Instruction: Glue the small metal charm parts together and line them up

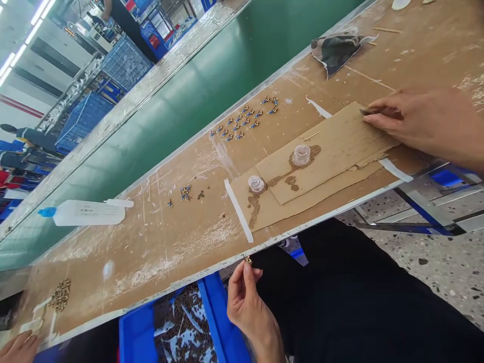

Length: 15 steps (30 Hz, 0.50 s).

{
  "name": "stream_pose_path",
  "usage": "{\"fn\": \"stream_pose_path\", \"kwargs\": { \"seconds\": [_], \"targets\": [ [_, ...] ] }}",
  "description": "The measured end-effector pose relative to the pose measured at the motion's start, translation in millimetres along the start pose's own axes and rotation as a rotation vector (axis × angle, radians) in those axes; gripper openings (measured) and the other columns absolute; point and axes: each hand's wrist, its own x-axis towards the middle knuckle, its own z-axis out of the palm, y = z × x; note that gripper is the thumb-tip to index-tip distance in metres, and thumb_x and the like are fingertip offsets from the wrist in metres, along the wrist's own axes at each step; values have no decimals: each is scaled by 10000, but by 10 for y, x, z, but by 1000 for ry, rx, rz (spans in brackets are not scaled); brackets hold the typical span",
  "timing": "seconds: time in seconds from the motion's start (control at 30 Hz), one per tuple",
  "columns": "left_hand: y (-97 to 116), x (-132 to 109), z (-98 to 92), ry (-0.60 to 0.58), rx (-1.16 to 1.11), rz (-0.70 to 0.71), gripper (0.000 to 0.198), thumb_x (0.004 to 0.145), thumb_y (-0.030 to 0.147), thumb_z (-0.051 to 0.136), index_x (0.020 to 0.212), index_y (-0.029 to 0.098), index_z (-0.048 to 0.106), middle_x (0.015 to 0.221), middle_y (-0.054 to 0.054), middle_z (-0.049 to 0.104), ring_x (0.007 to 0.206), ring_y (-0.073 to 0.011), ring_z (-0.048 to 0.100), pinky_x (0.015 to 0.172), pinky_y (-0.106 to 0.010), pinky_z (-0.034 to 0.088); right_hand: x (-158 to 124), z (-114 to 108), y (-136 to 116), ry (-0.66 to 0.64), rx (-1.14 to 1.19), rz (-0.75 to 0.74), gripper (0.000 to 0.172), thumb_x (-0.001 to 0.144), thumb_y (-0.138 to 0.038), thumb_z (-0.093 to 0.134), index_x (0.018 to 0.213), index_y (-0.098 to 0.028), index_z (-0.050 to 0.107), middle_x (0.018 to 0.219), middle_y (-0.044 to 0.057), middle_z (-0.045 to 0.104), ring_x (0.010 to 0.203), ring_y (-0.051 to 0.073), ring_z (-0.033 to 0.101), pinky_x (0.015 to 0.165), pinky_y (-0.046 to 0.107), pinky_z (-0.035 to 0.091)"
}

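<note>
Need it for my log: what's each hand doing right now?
Left hand: closed, pinching a small brass part.
Right hand: closed on a thin dark tool, tip on the cardboard.

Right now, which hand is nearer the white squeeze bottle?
Left. The left hand, off the table's near edge, is right of the white bottle; the right hand rests on cardboard farther right.

two clear round cups [301, 155] on two stacked cardboard sheets [340, 136]. one white squeeze bottle [88, 213]. three white tape strips [238, 217]. roughly sixteen blue-and-brass parts [242, 121] in rows, too small for an exact count. one blue bin [130, 333]. one brass part [248, 260] pinched in the left hand [247, 302].
</note>
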Motion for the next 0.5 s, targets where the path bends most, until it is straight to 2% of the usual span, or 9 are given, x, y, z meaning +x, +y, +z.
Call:
{"fn": "stream_pose_path", "kwargs": {
  "seconds": [0.07, 0.13, 0.23, 0.3, 0.37, 0.43, 0.47, 0.5],
  "targets": [
    [47, -8, 15, 15, -73, -49, 288, 644, 330, 805, 856, 167, 699, 717, 10, 677, 607, -87, 623, 649, -219, 551, -30, 1, 30, 70, -161, 21, 254, 884, -503, 505, 836, -294, 640, 669, 54, 432, 672, 168, 434, 523, 288, 253],
    [115, -14, 37, 24, -161, -118, 341, 578, 336, 846, 835, 159, 707, 753, -7, 694, 597, -91, 633, 618, -214, 563, -50, 25, 114, 103, -221, 33, 194, 860, -417, 590, 718, -289, 622, 599, 35, 404, 562, 138, 347, 486, 283, 191],
    [241, -7, 83, 18, -271, -234, 481, 435, 323, 907, 850, 164, 725, 776, -32, 713, 597, -97, 648, 615, -199, 572, -30, 42, 231, 99, -127, 44, 201, 815, -296, 666, 637, -261, 580, 554, 7, 457, 496, 102, 321, 450, 261, 181],
    [326, 5, 122, 2, -319, -315, 542, 347, 304, 928, 834, 163, 735, 758, -45, 718, 597, -101, 655, 619, -190, 573, -8, 2, 191, 130, 5, 37, 206, 787, -216, 686, 620, -244, 568, 526, -10, 464, 479, 86, 332, 439, 247, 180],
    [398, 6, 166, -27, -350, -393, 550, 269, 276, 937, 771, 162, 741, 710, -44, 711, 578, -105, 653, 597, -185, 573, -36, -82, -14, 200, 161, 48, 195, 787, -163, 669, 635, -236, 570, 507, -24, 444, 473, 75, 330, 442, 237, 181],
    [450, -24, 214, -80, -374, -447, 516, 230, 257, 937, 697, 173, 735, 659, -27, 699, 548, -105, 645, 561, -183, 570, -161, -174, -385, 246, 346, 163, 130, 856, -176, 587, 739, -231, 575, 599, -11, 541, 524, 69, 424, 474, 217, 250],
    [468, -54, 239, -110, -385, -455, 485, 245, 256, 936, 679, 184, 732, 650, -16, 696, 543, -101, 643, 556, -179, 568, -263, -204, -615, 196, 460, 228, 108, 881, -218, 562, 774, -227, 573, 636, 0, 579, 553, 71, 477, 487, 209, 290],
    [481, -93, 263, -147, -397, -453, 446, 283, 261, 935, 674, 196, 731, 655, -6, 698, 549, -95, 645, 560, -173, 567, -385, -215, -859, 81, 588, 290, 96, 893, -265, 550, 811, -220, 568, 633, 1, 585, 553, 73, 495, 494, 206, 319]
  ]
}}
